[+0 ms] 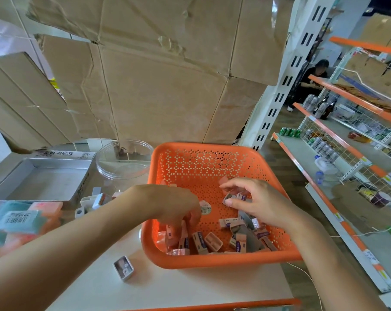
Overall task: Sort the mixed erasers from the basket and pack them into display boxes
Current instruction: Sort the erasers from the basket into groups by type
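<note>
Two dozen or so small erasers (235, 234), most in pinkish sleeves with purple print, lie loose in the near part of the orange perforated basket (201, 162), which stands on the pale table (167, 286) at its right side. The right hand (255, 203) hangs over the middle of the basket with its fingers bent, thumb and fingertips pinching a small eraser (229, 198) just above the pile. The left hand (167, 205) reaches over the basket's left wall, its fingers curled down among the erasers at the near left; whether they grip one cannot be told, since the fingertips are hidden by the back of the hand. On the table just outside the basket's near left corner lies a single grey piece (123, 267), apart from the rest. Left of the basket, beyond the left forearm, sits a cluster of small white pieces (93, 202), and behind them an open silver display box (83, 187) with Korean print on its side. A clear round container (122, 160) stands between that box and the basket. At the far left edge is a heap of blue and pink wrapped erasers (21, 218). Flattened cardboard (156, 86) rises behind the table. To the right run white and orange shelves (347, 153) with cans (290, 132) and bottles, and a seated person (313, 79) is visible beyond them.
</note>
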The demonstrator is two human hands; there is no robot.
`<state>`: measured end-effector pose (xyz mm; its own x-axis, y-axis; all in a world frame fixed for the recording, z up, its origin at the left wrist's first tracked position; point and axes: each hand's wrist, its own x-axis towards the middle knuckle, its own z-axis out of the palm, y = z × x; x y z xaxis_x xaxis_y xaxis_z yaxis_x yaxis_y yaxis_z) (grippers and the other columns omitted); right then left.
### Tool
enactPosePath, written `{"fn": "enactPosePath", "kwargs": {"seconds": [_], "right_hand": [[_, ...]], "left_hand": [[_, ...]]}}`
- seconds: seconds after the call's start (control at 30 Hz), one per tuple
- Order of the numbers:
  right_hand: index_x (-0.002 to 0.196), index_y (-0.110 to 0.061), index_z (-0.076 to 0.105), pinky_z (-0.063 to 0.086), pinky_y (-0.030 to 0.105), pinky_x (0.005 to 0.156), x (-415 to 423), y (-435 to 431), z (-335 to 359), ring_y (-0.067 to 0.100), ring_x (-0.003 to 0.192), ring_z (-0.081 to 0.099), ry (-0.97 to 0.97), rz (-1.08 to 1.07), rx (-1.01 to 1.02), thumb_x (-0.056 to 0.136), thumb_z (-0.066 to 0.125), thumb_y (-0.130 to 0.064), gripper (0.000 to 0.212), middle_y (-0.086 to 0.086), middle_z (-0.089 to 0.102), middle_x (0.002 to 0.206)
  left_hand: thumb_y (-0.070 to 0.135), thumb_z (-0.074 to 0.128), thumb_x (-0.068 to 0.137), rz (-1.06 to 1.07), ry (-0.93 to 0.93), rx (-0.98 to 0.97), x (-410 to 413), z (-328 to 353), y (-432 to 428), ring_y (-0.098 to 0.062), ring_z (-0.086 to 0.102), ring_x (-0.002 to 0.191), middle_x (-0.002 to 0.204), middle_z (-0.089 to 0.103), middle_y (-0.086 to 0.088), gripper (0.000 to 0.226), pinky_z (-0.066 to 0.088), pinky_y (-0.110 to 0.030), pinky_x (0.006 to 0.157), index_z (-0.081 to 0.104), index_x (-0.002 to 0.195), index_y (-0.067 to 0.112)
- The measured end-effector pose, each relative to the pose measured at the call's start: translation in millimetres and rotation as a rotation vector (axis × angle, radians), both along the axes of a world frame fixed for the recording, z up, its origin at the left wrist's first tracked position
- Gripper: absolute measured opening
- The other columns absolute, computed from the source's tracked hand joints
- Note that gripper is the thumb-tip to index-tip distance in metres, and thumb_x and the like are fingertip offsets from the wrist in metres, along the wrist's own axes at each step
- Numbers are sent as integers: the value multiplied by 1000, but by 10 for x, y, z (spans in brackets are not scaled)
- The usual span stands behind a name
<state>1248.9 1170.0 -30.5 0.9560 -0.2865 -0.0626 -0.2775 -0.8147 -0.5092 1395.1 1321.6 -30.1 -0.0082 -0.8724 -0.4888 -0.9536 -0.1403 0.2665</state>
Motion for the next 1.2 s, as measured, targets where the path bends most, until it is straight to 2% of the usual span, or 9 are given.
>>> {"fn": "enactPosePath", "kwargs": {"seconds": [0.13, 0.2, 0.37, 0.53, 0.63, 0.73, 0.87, 1.0, 1.2], "right_hand": [[121, -34, 56, 41, 18, 90, 7, 17, 37, -3, 108, 51, 4, 16, 0, 87, 62, -34, 34, -17, 54, 127], [121, -32, 57, 41, 15, 87, 27, 50, 82, -4, 105, 52, 39, 69, -19, 87, 64, -30, 36, -15, 56, 126], [130, -29, 52, 29, 26, 108, 215, 326, 119, 2, 123, 44, 245, 404, -177, 88, 62, -20, 44, -13, 49, 137], [139, -22, 43, 30, 31, 109, 463, 606, -2, 12, 133, 37, 279, 591, -296, 84, 63, -11, 60, -5, 40, 146], [140, -22, 40, 29, 34, 111, 493, 675, -57, 10, 135, 33, 302, 648, -298, 80, 67, -10, 66, -7, 36, 148], [137, -22, 44, 38, 38, 101, 479, 696, -73, 18, 124, 44, 271, 647, -367, 80, 68, -12, 63, -3, 45, 137], [130, -19, 49, 41, 36, 84, 483, 683, -85, 26, 107, 51, 283, 633, -459, 79, 71, -26, 56, 5, 46, 119], [123, -10, 50, 45, 38, 87, 488, 686, -120, 27, 109, 51, 279, 653, -501, 76, 72, -32, 56, 7, 49, 121], [121, -14, 50, 41, 34, 80, 477, 675, -86, 25, 104, 52, 302, 606, -536, 76, 73, -31, 53, 5, 53, 115]], "left_hand": [[20, 73, 76, 72, 13, -202, 79, 93, 57, -5, 52, 86, 85, 55, 17, 18, 44, -21, 79, 67, 93, 22], [18, 69, 79, 140, -3, -335, 165, 141, 104, -5, 53, 89, 93, 61, 13, 19, 42, -21, 81, 67, 98, 19], [15, 65, 81, 246, -64, -438, 336, 147, 135, -12, 57, 93, 98, 65, 2, 17, 44, -31, 82, 66, 97, 12], [14, 63, 81, 321, -18, -485, 311, 104, 133, -8, 54, 84, 95, 63, 6, 12, 43, -23, 73, 65, 92, 15], [14, 63, 79, 338, -14, -523, 312, 71, 135, -10, 56, 85, 94, 65, 5, 12, 45, -26, 76, 65, 92, 14], [14, 63, 79, 339, -10, -545, 328, 37, 138, -11, 57, 86, 94, 65, 4, 12, 46, -30, 78, 65, 91, 14], [15, 63, 81, 322, -29, -573, 331, 10, 132, -7, 54, 84, 94, 65, 6, 11, 43, -23, 74, 65, 91, 15], [15, 64, 80, 309, -18, -597, 339, 3, 140, -5, 52, 80, 92, 65, 8, 10, 41, -21, 72, 65, 90, 16], [15, 66, 80, 290, -17, -647, 338, -3, 158, -5, 50, 80, 88, 60, 12, 10, 37, -17, 70, 64, 89, 18]]}}
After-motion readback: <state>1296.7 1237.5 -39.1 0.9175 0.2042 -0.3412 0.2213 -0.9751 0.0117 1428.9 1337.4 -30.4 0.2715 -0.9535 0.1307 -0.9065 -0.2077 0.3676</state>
